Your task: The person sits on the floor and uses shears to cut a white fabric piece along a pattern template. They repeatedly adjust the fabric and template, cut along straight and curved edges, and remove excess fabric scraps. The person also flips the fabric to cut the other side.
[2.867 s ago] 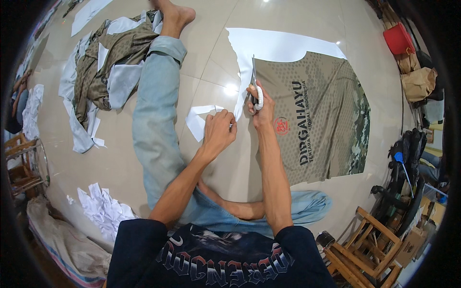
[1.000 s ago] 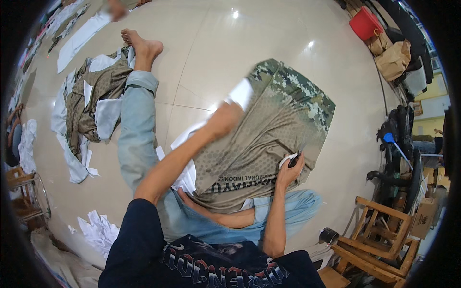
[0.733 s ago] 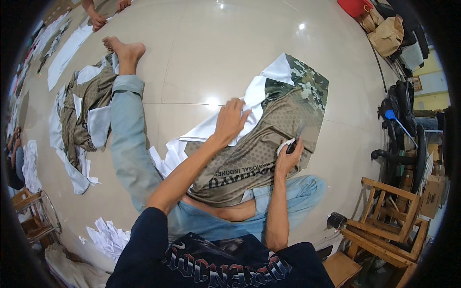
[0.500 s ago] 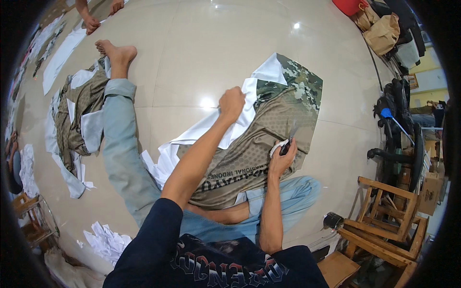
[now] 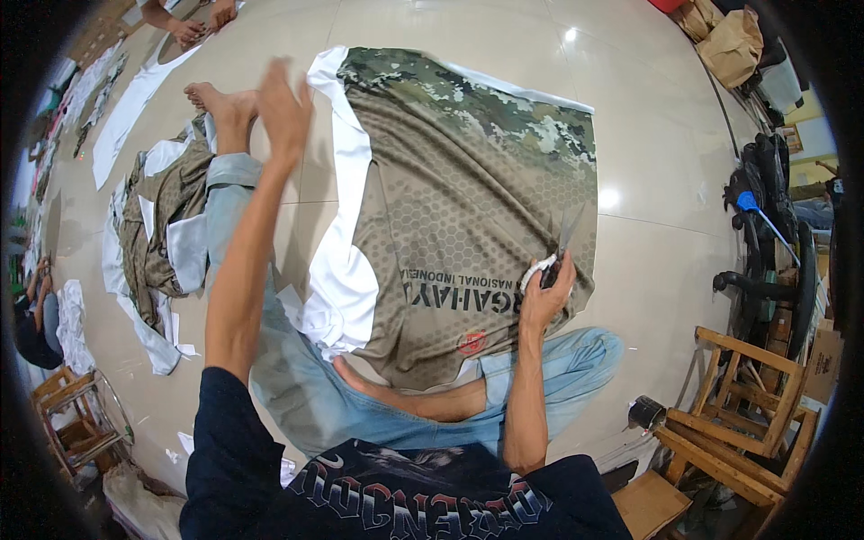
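Observation:
A printed fabric panel [image 5: 468, 198], brown with a honeycomb pattern and a green camouflage band at its far edge, lies spread over the floor and my folded leg. White fabric [image 5: 351, 189] runs along its left side and bunches near my lap. My right hand [image 5: 549, 288] is closed round scissors [image 5: 567, 232] with white wrapping on a handle; the blades point away, over the panel's right part. My left hand [image 5: 286, 112], slightly blurred, is raised left of the panel's far left corner, fingers stretched out and holding nothing.
A crumpled heap of brown and white fabric [image 5: 166, 216] lies left of my outstretched leg. At the far left, another person's hands [image 5: 189, 34] touch a white strip [image 5: 135, 108]. Wooden frames [image 5: 733, 423], a blue-headed tool [image 5: 747, 202] and paper bags [image 5: 729, 45] line the right side.
My left hand has moved left and away from me, off the white fabric. The panel is spread wider, its camouflage edge now reaching further left. The scissors stay in my right hand.

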A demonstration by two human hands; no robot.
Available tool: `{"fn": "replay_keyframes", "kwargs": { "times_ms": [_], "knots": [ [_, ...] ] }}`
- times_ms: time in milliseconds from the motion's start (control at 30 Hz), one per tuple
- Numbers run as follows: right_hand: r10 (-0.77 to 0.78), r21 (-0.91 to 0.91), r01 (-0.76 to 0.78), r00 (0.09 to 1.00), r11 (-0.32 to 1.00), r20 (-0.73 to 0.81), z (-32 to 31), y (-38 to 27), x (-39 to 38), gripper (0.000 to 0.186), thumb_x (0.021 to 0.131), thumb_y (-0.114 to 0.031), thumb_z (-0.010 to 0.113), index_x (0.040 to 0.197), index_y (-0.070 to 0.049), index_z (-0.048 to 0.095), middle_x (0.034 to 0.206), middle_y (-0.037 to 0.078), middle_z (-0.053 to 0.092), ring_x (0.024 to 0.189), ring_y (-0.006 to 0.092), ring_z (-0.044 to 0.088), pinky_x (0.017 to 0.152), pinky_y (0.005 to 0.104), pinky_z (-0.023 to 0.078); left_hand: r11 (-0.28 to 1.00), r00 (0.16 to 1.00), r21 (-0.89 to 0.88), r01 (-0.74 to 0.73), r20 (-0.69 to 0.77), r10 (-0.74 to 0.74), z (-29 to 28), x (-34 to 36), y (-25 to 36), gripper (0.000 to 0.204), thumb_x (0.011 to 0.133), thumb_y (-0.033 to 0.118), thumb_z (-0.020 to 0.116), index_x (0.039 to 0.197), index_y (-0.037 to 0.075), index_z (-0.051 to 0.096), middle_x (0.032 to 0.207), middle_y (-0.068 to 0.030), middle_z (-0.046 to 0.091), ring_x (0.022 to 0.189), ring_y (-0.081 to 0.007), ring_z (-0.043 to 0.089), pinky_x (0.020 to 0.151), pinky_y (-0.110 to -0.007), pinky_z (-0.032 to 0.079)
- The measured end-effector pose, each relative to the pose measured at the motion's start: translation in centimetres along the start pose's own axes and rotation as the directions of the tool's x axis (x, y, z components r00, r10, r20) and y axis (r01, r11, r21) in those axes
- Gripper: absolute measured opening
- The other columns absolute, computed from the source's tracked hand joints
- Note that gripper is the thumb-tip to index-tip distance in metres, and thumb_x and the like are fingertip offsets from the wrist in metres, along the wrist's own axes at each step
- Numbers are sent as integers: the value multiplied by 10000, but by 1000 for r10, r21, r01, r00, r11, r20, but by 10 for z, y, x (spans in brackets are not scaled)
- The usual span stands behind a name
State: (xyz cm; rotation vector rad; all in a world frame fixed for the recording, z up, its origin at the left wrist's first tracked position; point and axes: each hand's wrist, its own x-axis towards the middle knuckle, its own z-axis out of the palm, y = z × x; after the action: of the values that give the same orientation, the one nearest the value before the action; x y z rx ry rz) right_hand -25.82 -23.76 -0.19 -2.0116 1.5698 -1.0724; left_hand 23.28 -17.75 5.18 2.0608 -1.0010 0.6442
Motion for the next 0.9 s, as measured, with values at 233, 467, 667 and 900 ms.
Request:
{"fn": "replay_keyframes", "kwargs": {
  "times_ms": [233, 467, 667, 900],
  "knots": [
    [-10, -60, 14, 997, 998, 79, 0, 1, -2, 594, 800, -17, 613, 1373, 34, 461, 1347, 232, 500, 1263, 397, 468, 1072, 441, 353, 926, 710, -118, -358, 611, 352, -4, -145, 72, 579, 963, 450, 513, 1434, 120, 444, 1521, -84, 391, 1437, -299, 283, 1168, -551, 176],
    [-358, -113, 384, 913, 916, 197, 122, -8, 177, 564, 854, -102, 594, 1388, 5, 449, 1388, 225, 480, 1284, 398, 457, 1080, 420, 365, 792, 812, 470, -389, 581, 54, 132, 1, 13, 704, 966, 599, 366, 1470, 109, 396, 1533, -115, 377, 1446, -307, 280, 1158, -584, 182],
    [-415, 37, 414, 901, 909, 128, 155, -59, 218, 522, 859, -95, 604, 1357, 8, 484, 1336, 207, 529, 1237, 371, 507, 1052, 427, 392, 936, 939, 209, -284, 259, 227, 132, 45, 10, 602, 944, 420, 519, 1405, 45, 422, 1503, -177, 377, 1385, -376, 339, 1112, -587, 262],
    [-327, 9, 339, 899, 941, 290, 86, -17, 114, 577, 847, -46, 594, 1399, -4, 435, 1337, 199, 514, 1239, 374, 486, 1049, 434, 383, 964, 721, 68, -258, 678, 145, 9, -152, 24, 773, 953, 509, 500, 1545, 96, 221, 1616, -138, 158, 1488, -360, 120, 1171, -574, 124]
  ]
}}
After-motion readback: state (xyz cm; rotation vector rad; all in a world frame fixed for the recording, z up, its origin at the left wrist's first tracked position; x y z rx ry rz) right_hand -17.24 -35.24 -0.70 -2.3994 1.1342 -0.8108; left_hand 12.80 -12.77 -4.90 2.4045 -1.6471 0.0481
